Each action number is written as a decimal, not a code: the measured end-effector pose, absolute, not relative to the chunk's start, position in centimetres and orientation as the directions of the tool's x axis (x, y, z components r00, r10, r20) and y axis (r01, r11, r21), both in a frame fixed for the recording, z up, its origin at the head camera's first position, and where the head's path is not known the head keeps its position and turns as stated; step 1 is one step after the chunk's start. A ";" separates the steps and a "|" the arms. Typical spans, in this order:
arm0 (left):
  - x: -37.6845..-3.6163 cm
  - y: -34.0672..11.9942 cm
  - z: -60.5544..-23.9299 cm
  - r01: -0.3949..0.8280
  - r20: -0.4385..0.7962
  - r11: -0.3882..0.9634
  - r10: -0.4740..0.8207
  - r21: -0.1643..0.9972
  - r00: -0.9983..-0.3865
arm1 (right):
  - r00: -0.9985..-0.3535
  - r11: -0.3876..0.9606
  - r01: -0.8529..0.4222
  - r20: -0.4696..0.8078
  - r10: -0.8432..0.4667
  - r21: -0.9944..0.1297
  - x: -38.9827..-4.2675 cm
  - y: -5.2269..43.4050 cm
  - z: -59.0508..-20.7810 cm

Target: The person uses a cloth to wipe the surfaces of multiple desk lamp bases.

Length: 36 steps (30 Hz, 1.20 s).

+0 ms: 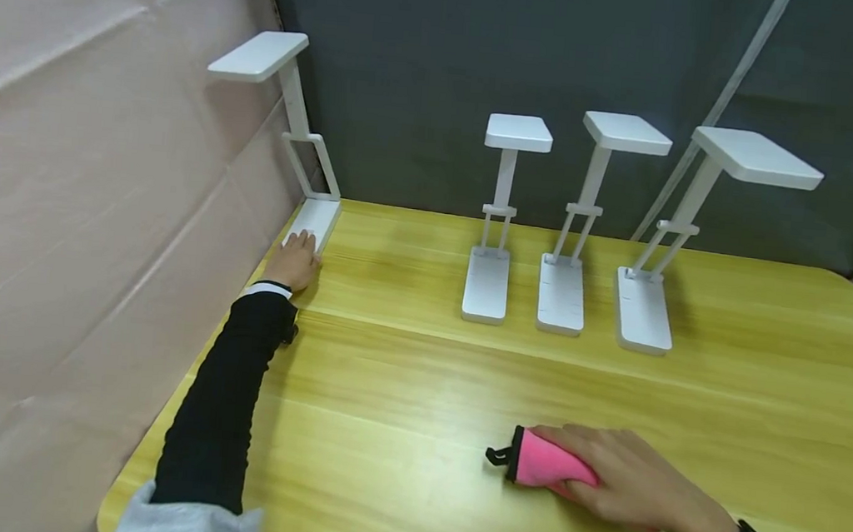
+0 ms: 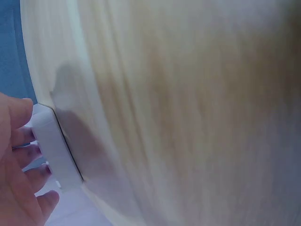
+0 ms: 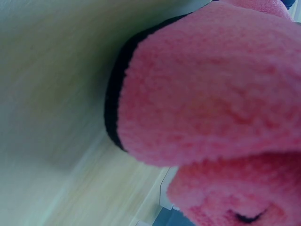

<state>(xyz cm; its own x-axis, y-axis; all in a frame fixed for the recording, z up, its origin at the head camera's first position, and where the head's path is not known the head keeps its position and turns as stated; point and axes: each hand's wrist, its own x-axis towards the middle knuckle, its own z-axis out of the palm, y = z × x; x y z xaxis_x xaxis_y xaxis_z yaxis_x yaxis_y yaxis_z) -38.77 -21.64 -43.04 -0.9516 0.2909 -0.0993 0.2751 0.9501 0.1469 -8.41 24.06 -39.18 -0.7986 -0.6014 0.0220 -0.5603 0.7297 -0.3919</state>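
Pink cloth (image 1: 549, 468) with a black edge lies folded near the front edge of the wooden surface (image 1: 400, 414), right of centre. Your right hand (image 1: 631, 482) rests on it, fingers curled over the fold, gripping it. Your left hand (image 1: 295, 260) reaches to the far left corner, fingers laid fairly straight on the base of a white folding lamp (image 1: 315, 222) that stands against the wall. Three more white lamps (image 1: 561, 293) stand in a row along the back edge, well apart from both hands. You seem to be steadying the corner lamp; next, probably, bring the cloth across to it.
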 end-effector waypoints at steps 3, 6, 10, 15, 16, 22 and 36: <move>-38.5 -21.8 -42.6 0.304 -0.077 0.945 0.314 0.119 -0.946 | -0.799 0.728 -0.560 0.024 -0.601 -0.395 -8.6 23.9 -39.2; -38.3 -21.6 -42.7 0.334 -0.041 0.938 0.339 0.098 -0.940 | -0.800 0.730 -0.562 0.033 -0.599 -0.389 -8.5 23.8 -39.3; -38.1 -21.4 -43.0 0.365 -0.021 0.930 0.366 0.053 -0.930 | -0.802 0.738 -0.560 0.025 -0.596 -0.377 -8.5 23.8 -39.4; -37.3 -20.9 -42.9 0.387 -0.022 0.922 0.388 0.026 -0.922 | -0.805 0.747 -0.554 0.009 -0.593 -0.368 -8.6 23.7 -39.4; -37.0 -20.8 -42.9 0.391 -0.023 0.920 0.392 0.023 -0.920 | -0.805 0.746 -0.555 0.010 -0.594 -0.368 -8.6 23.7 -39.4; -35.4 -20.2 -42.5 0.414 -0.030 0.910 0.413 -0.005 -0.910 | -0.797 0.737 -0.570 0.028 -0.603 -0.363 -8.6 23.6 -39.6; -31.3 -18.4 -42.1 0.505 0.097 0.860 0.509 -0.071 -0.855 | -0.803 0.742 -0.553 0.007 -0.595 -0.380 -8.3 23.6 -39.8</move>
<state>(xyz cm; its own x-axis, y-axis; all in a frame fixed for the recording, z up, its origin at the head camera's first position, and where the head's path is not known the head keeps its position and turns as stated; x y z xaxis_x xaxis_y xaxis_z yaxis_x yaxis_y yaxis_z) -31.27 -18.44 -42.08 -0.8550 0.5095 0.0973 0.5046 0.8604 -0.0710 -8.27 23.62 -39.78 -0.8033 -0.5955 0.0075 -0.5532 0.7415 -0.3796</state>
